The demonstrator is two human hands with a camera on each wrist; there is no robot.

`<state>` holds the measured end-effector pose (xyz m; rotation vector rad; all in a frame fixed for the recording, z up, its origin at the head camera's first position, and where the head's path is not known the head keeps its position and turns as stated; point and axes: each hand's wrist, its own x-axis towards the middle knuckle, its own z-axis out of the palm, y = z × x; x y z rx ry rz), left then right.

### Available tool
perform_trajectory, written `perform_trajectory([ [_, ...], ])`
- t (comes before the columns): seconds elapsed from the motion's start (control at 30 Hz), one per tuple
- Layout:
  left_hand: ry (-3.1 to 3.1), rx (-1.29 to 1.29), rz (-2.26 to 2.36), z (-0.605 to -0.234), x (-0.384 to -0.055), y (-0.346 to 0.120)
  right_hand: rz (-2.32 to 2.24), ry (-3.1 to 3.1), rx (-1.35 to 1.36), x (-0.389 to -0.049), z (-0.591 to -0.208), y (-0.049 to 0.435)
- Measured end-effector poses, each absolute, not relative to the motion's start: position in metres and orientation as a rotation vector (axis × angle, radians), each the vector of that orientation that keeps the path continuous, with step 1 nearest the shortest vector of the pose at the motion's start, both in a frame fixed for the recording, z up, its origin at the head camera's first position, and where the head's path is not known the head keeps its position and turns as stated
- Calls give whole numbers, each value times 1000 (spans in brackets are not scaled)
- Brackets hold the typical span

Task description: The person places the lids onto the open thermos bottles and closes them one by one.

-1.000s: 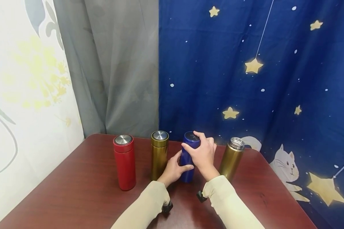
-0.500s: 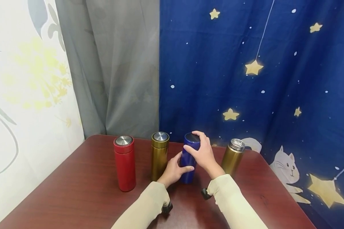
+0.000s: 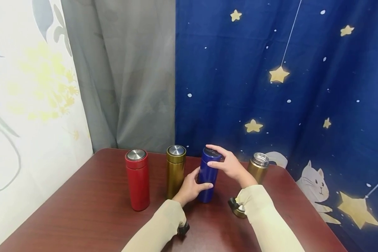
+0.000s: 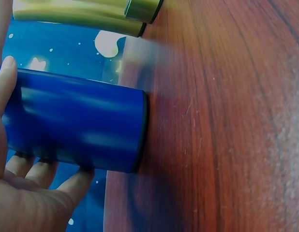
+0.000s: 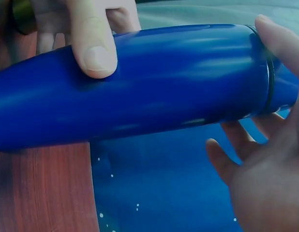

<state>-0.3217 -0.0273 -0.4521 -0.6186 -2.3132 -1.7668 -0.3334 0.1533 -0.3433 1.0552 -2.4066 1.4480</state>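
A blue thermos bottle [image 3: 208, 175] stands upright on the table, its dark-topped lid [image 3: 211, 153] in place. My left hand [image 3: 190, 187] grips the lower body, thumb across the front; the left wrist view shows fingers [image 4: 77, 188] beneath the blue body [image 4: 77, 121]. My right hand [image 3: 232, 166] holds the lid from the right, with the thumb [image 3: 215, 164] at its lower edge and fingers over the far side. In the right wrist view, a thin seam [image 5: 271, 72] shows between lid and body. The bottle leans slightly to the right.
A closed gold thermos [image 3: 175, 171] and a closed red thermos [image 3: 137, 182] stand to the left. At right, behind my forearm, an open gold thermos [image 3: 259, 167] stands with its steel neck bare. Its loose gold lid [image 3: 240, 211] lies by my right wrist on the brown table [image 3: 94, 196].
My right hand and forearm have swung to the right around the lid, and the loose gold lid has come into view. The blue thermos tilts a little more; my left hand keeps its grip.
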Motion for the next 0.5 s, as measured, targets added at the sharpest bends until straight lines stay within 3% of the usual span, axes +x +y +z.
perform_trajectory([
  [0.5,-2316,-608,-1751,-451,-320,-28,987,-2358,657,-323,-352,137],
])
